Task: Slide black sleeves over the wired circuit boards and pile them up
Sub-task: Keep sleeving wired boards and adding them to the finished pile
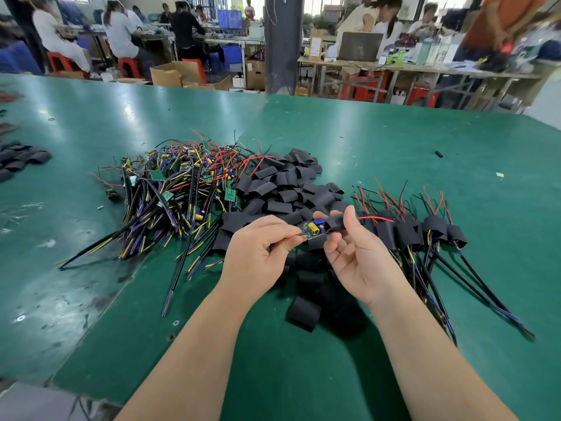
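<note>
My left hand (258, 250) pinches one end of a small wired circuit board (312, 229) with a yellow capacitor and a blue part. My right hand (355, 253) pinches a black sleeve (337, 222) that covers the board's right end; red wires stick out to the right of it. A tangled heap of bare wired boards (179, 189) lies to the left. Loose black sleeves (288, 189) are heaped behind and under my hands. A pile of sleeved boards (425, 235) with their cables lies to the right.
The green table (379, 141) stretches ahead. More black sleeves (21, 161) lie at the far left edge. A single small black piece (438, 154) sits alone at the right. People work at benches beyond the table.
</note>
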Tool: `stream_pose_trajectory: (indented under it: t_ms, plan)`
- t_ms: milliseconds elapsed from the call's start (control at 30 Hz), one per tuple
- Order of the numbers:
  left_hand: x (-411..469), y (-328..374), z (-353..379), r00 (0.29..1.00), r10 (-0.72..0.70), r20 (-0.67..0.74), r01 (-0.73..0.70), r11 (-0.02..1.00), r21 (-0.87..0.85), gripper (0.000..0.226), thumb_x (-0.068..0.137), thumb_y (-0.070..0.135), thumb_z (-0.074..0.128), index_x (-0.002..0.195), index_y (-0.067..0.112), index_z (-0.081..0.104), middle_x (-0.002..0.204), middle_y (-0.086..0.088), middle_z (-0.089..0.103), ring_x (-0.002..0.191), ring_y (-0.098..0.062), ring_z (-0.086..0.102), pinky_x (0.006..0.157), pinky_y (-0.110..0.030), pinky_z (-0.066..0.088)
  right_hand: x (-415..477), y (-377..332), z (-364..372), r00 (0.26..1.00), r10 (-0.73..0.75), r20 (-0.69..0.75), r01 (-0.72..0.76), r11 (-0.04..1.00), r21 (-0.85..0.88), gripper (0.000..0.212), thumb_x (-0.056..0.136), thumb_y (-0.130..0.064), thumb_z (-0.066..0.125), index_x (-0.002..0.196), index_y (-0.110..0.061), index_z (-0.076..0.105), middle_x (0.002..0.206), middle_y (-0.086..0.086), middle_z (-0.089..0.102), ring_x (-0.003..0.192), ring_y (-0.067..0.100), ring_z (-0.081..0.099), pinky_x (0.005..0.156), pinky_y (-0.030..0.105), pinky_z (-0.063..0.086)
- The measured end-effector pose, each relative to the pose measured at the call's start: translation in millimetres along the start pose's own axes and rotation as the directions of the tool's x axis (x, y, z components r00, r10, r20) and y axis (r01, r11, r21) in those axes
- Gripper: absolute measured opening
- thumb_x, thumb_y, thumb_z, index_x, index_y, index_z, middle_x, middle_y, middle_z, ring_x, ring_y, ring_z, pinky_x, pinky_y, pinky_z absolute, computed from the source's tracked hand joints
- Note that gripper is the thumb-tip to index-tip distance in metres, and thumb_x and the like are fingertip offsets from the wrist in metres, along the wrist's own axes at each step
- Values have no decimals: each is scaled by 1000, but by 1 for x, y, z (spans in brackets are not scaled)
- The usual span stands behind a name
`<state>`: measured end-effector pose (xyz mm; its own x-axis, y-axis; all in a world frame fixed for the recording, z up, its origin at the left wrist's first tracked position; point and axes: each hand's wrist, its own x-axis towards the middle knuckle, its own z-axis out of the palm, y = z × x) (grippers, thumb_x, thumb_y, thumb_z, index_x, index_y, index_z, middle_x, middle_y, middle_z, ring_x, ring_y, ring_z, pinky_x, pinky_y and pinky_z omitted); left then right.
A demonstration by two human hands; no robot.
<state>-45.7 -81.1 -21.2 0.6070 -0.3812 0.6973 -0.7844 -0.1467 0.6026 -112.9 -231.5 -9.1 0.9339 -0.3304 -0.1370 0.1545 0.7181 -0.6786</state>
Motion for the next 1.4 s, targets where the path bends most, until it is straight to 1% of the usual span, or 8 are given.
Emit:
stream_pose_trajectory:
  t_ms: [100, 233, 433, 600, 833, 933, 1067, 1400]
  plan:
    - [0, 0, -1, 1000, -7, 0, 7, 1000, 4, 11, 83, 10, 66, 86, 4, 75, 80, 4, 65, 72, -12, 60, 63, -30, 50, -1, 0, 1, 999, 33, -13, -33, 999, 34, 22, 71, -31, 72, 78, -10, 71, 77, 6, 70, 50, 5, 54, 51, 15, 49]
    - [-1, -2, 0, 999, -27, 32, 26, 999, 25, 14, 83, 15, 66, 86, 6, 76, 79, 5, 66, 70, -14, 61, 63, -35, 50, -3, -3, 1, 994, 5, 110, -7, 1000, 18, 27, 80, -30, 63, 99, -10, 62, 104, 10, 72, 51, 3, 52, 54, 15, 49]
    - [-3, -5, 0, 996, -43, 73, 39, 998, 56, 15, 81, 19, 66, 86, 9, 76, 80, 10, 65, 73, -10, 61, 66, -33, 51, -5, -11, -1, 979, -58, 195, 80, 991, -108, 10, 81, -18, 61, 84, -15, 70, 101, 12, 73, 50, 5, 51, 55, 15, 48]
    - [-2, -4, 0, 994, -61, 94, 60, 998, 17, 16, 82, 21, 66, 87, 10, 77, 79, 10, 65, 73, -8, 61, 68, -32, 51, -4, -18, -9, 973, -81, 217, 131, 966, -225, 16, 78, -14, 63, 94, -10, 64, 102, 16, 72, 52, 7, 52, 55, 16, 48]
    - [-2, -1, 2, 985, -77, 153, 79, 997, -11, 17, 81, 21, 67, 84, 8, 76, 79, 9, 65, 74, -9, 61, 69, -35, 51, -3, -9, -4, 971, -177, 163, 223, 918, -329, 16, 73, -23, 69, 85, -12, 67, 94, 15, 73, 53, 11, 55, 55, 19, 48]
    - [-1, 0, 1, 983, -64, 170, 63, 998, 15, 15, 82, 21, 66, 84, 10, 76, 79, 7, 65, 73, -12, 61, 67, -36, 51, -5, -8, -2, 981, -132, 139, 177, 906, -384, 21, 68, -34, 73, 76, -15, 70, 86, 12, 73, 50, 10, 57, 53, 19, 48]
    - [-1, 0, -1, 976, -63, 207, 55, 997, 46, 15, 83, 23, 64, 84, 13, 75, 76, 7, 64, 70, -17, 60, 62, -40, 49, -7, -6, -1, 985, -63, 161, 129, 889, -440, 36, 66, -36, 73, 86, -7, 64, 84, 15, 71, 49, 11, 56, 53, 20, 46]
    - [0, 4, -4, 975, -142, 173, 157, 985, -74, 14, 83, 19, 62, 78, 13, 75, 72, -3, 65, 72, -19, 59, 68, -39, 46, -6, -5, -1, 971, 8, 238, 61, 958, -281, 19, 83, -20, 57, 97, -8, 64, 103, 17, 72, 59, 12, 57, 59, 16, 51]
